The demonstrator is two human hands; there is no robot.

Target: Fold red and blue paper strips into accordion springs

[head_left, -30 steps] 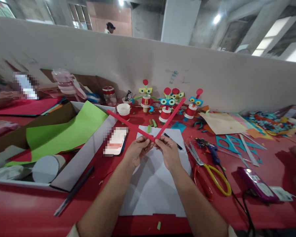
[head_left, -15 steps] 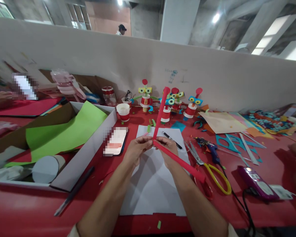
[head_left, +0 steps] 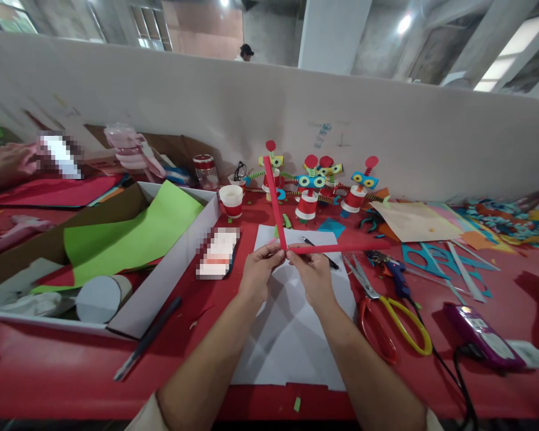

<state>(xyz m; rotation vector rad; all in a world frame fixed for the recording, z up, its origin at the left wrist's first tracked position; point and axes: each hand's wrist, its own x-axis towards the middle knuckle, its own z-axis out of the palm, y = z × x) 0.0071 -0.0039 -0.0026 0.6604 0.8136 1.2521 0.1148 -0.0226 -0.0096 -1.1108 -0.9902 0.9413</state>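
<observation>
Two long red paper strips (head_left: 276, 209) meet at a corner between my hands, above a white sheet (head_left: 291, 335). One strip stands up and leans slightly left; the other reaches out to the right, roughly level. My left hand (head_left: 261, 266) pinches the corner from the left. From the right, my right hand (head_left: 311, 269) pinches the same corner, with the level strip passing over its fingers. A black pen (head_left: 330, 261) lies on the sheet behind my right hand. Small pleated green paper pieces (head_left: 287, 221) lie just beyond the strips.
Several paper-cup robots (head_left: 307, 200) stand at the back. Scissors (head_left: 371, 290), a glue gun (head_left: 399, 278) and a purple device (head_left: 480, 338) lie right. Left are a phone (head_left: 220, 252), a box (head_left: 161, 281) with green paper, a dark pen (head_left: 148, 338) and another person's hand (head_left: 13, 160).
The upright strip has swung from leaning right to leaning left. The other strip has risen from slanting down to nearly level. Both hands still pinch the corner; the view has shifted slightly.
</observation>
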